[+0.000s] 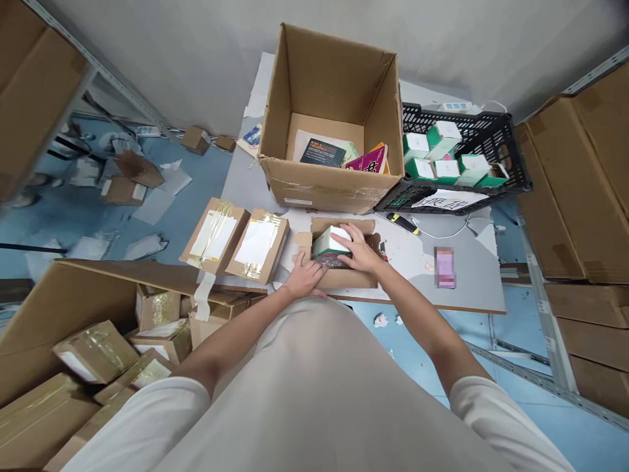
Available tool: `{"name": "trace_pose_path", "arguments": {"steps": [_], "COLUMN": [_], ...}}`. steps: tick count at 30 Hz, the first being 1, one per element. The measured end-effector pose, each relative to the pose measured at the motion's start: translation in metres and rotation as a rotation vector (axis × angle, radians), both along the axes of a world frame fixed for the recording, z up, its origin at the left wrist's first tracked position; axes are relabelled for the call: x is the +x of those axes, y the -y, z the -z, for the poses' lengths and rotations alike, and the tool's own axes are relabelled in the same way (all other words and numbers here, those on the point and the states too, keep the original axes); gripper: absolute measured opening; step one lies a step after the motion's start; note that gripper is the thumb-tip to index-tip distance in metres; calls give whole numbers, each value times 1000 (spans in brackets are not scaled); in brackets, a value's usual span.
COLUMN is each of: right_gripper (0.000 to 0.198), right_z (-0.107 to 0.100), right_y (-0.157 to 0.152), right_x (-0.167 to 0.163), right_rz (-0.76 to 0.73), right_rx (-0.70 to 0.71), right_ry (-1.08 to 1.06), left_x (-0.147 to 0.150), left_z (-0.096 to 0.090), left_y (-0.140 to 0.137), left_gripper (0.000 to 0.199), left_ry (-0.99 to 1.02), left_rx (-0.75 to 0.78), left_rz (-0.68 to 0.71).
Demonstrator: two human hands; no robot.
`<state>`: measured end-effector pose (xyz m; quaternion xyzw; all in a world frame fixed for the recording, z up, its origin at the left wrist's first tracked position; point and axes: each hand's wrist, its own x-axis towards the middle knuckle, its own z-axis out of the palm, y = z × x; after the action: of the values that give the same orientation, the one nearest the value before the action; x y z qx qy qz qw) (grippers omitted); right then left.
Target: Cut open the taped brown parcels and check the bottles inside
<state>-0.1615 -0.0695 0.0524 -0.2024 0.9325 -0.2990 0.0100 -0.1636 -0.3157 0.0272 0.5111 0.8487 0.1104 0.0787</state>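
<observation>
A small open cardboard box (346, 280) sits at the table's front edge with its flaps spread. Inside it lies a green-and-white carton (324, 242), tilted, above some dark, shiny wrapped material (327, 260). My right hand (361, 252) reaches in from the right, its fingers closed over the carton's right end. At the box's near left corner, my left hand (303, 276) grips the cardboard wall, fingers bent over the edge. What lies deeper in the box is hidden by the carton and my hands.
Two taped parcels (258, 246) lie to the left. Behind stands a large open carton (327, 183) with books, beside a black crate (518, 154) of green-and-white cartons. A yellow-black cutter (403, 223) and a blurred pink item (445, 267) lie right. A big box (63, 288) holds several parcels.
</observation>
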Motion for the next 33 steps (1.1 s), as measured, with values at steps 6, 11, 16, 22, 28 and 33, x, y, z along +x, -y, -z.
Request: {"name": "trace_pose_path", "arguments": {"steps": [6,11,16,22,28,33], "right_gripper": [55,54,57,62,58,58], "right_z": [-28,-95,-172,-171,-68,-14], "right_y": [1,-17,-40,-40,-7,11], "right_x": [-22,-26,9,84,110,97], "right_rz": [-53,20,175,193,81,34], "right_rx": [12,43,68,100,119,76], "right_ry": [-38,-227,-304,-233,-61,-4], "left_x": [1,-25,-60,-86,-72,-28], "left_z": [7,1,-2,-4,-17,-30], "left_y": [1,-20,-37,-47,-41,-17], "left_gripper": [54,55,59,62,58,55], "left_ry": [-60,-78,-62,-13,14,118], "left_rx": [-5,-34,-34,-30,62,240], "left_rz": [-39,-93,-125,-126,-132,-156]}}
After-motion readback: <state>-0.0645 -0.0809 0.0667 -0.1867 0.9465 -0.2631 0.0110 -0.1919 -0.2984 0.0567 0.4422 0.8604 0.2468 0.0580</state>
